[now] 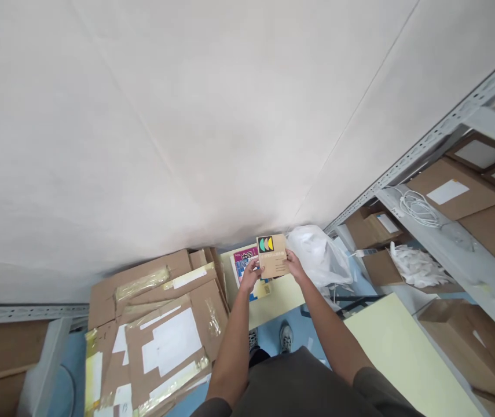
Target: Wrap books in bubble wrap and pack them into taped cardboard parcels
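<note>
A tan book (pixel 275 263) with teal, beige and yellow half-rounds on a black patch is held up in front of me. My left hand (pixel 251 275) is closed on its left edge. Gripping its right edge is my right hand (pixel 293 264), with the thumb on the cover. Below, a colourful magenta and blue book (pixel 242 259) lies on a pale yellow table (pixel 268 304), partly covered by the tan book and my left hand.
Flattened cardboard boxes (pixel 173 336) are stacked at left. White plastic bags (pixel 319 255) bunch up beside the table at right. Another pale yellow board (pixel 403 353) lies nearer me. Metal shelving (pixel 438 237) with cartons and a coiled white cable (pixel 418 208) runs along the right. A pale wall (pixel 230 116) stands ahead.
</note>
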A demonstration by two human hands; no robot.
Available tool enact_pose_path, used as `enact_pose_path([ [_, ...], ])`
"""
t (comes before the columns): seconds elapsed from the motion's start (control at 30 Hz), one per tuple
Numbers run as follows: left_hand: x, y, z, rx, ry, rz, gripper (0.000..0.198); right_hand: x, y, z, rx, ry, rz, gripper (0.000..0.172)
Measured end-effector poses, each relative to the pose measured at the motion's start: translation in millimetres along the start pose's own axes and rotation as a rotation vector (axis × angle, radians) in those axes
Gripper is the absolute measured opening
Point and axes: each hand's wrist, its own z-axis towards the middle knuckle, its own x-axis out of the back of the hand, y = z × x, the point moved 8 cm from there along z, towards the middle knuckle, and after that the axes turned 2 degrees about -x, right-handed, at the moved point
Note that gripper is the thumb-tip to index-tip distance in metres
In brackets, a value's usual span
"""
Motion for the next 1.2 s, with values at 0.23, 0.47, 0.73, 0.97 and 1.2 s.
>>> enact_pose_path([
  [0.23, -79.9, 44.3, -19.3, -0.054, -0.208, 0.049, 0.098, 82.3, -51.6, -45.3, 0.001, 0.068, 0.194, 0.064],
  [0.47, -216.6, 16.3, -61.4, -0.05, -0.436, 0.158, 0.096, 215.8, -37.4, -144.7, 0.039, 0.218, 0.311, 0.062],
  [0.73, -399.8, -65.7, -140.0, 0.017, -0.682, 0.242, 0.094, 384.0, 18.5, -306.9, 0.074, 0.394, 0.439, 0.052],
  [0.97, -552.3, -161.9, -234.5, 0.116, -0.954, 0.383, 0.096, 497.3, 79.6, -482.2, 0.123, 0.565, 0.528, 0.049],
  [1.2, -648.5, -213.4, -309.2, 0.161, -1.208, 0.505, 0.094, 536.4, 128.2, -593.6, 0.204, 0.758, 0.693, 0.058],
])
